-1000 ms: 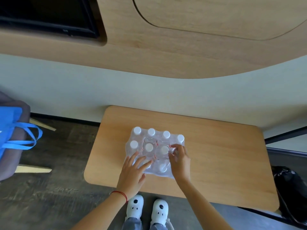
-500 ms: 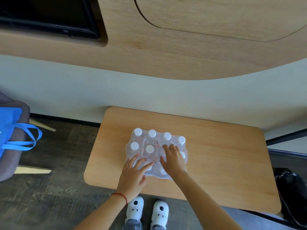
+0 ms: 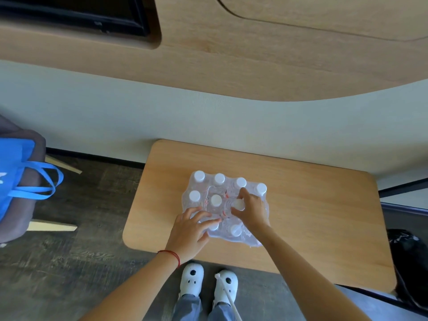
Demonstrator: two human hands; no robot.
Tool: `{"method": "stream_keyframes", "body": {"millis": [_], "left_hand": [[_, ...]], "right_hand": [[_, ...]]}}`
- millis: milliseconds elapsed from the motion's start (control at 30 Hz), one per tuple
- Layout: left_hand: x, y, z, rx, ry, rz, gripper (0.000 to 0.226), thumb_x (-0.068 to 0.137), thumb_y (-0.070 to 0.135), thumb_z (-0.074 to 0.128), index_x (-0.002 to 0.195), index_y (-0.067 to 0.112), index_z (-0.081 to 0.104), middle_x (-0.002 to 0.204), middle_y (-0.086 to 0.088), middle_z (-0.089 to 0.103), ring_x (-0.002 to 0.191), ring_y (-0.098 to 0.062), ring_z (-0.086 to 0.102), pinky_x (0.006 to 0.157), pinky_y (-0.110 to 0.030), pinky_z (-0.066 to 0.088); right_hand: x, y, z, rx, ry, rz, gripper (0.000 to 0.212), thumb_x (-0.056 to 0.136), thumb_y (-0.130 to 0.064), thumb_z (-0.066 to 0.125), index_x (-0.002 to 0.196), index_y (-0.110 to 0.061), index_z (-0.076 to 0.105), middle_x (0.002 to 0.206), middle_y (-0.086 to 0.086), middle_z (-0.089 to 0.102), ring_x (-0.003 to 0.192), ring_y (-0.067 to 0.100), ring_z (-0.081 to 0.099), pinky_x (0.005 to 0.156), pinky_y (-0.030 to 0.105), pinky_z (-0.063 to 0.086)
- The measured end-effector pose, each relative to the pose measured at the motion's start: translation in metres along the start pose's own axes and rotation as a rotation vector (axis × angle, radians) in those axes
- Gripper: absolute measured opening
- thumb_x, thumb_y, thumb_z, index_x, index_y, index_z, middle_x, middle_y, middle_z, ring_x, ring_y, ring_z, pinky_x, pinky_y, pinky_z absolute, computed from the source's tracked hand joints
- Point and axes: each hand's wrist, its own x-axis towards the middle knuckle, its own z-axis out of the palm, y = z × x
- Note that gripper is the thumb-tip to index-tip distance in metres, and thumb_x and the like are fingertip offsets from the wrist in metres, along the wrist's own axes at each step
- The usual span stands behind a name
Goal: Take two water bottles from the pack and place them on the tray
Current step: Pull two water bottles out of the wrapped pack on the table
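A shrink-wrapped pack of water bottles with white caps stands upright on the wooden table. My left hand lies flat with spread fingers on the pack's near left corner, pressing it down. My right hand reaches into the torn middle of the wrap, fingers curled around the neck of one water bottle in the second row. No tray is in view.
A wall runs behind the table, with wooden panelling and a dark screen above. A blue bag rests on a grey seat at the left. A black bag sits on the floor at the right. My white shoes are below the table's near edge.
My right hand has moved from the pack's right side to its middle and closed around one bottle's cap. My left hand has stayed pressed on the pack.
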Motion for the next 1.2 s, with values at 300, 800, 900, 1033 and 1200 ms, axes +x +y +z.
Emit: {"method": "stream_keyframes", "body": {"millis": [300, 800, 900, 1033, 1200], "left_hand": [[0.010, -0.011, -0.012, -0.006, -0.157, 0.017, 0.041, 0.095, 0.033, 0.048, 0.134, 0.043, 0.048, 0.136, 0.015, 0.052, 0.130, -0.016, 0.035, 0.097, -0.035, 0.039], [0.046, 0.028, -0.055, -0.503, -0.394, -0.094, 0.138, 0.051, 0.063, 0.081, 0.147, 0.040, -0.015, 0.162, 0.005, 0.004, 0.148, -0.018, 0.007, 0.119, -0.053, 0.018], [0.045, 0.044, -0.070, -0.847, -0.196, 0.007, 0.117, 0.054, 0.047, 0.086, 0.147, 0.036, 0.015, 0.148, 0.010, 0.038, 0.135, -0.003, 0.037, 0.107, -0.030, 0.038], [0.043, 0.055, -0.099, -1.108, -0.044, 0.081, 0.066, 0.058, 0.024, 0.085, 0.117, 0.026, 0.056, 0.103, 0.018, 0.072, 0.101, -0.001, 0.067, 0.079, -0.013, 0.053], [0.027, 0.033, -0.111, -1.154, 0.032, 0.042, 0.057, 0.060, 0.019, 0.082, 0.112, 0.021, 0.060, 0.099, 0.008, 0.072, 0.097, -0.008, 0.068, 0.078, -0.018, 0.055]], "right_hand": [[-0.015, -0.005, -0.008, -0.142, 0.174, -0.038, 0.029, 0.076, -0.032, 0.071, 0.094, -0.016, 0.054, 0.084, 0.001, 0.065, 0.067, 0.020, 0.055, 0.052, 0.024, 0.032], [-0.027, -0.073, -0.147, 0.138, 0.162, -0.417, 0.031, 0.063, -0.020, 0.083, 0.070, -0.007, 0.057, 0.056, 0.002, 0.055, 0.052, 0.021, 0.048, 0.051, 0.021, 0.039], [-0.025, -0.102, -0.180, 0.179, 0.111, -0.474, 0.031, 0.065, -0.017, 0.084, 0.067, -0.004, 0.056, 0.053, 0.003, 0.051, 0.047, 0.011, 0.035, 0.047, 0.010, 0.031], [-0.026, -0.127, -0.181, 0.226, 0.070, -0.534, 0.031, 0.068, -0.019, 0.082, 0.066, -0.012, 0.052, 0.055, 0.006, 0.055, 0.049, 0.012, 0.038, 0.047, 0.012, 0.031], [-0.019, -0.121, -0.145, 0.535, -0.066, -0.568, 0.018, 0.079, -0.027, 0.072, 0.082, -0.017, 0.058, 0.057, -0.002, 0.052, 0.054, 0.007, 0.041, 0.054, 0.016, 0.036]]}}
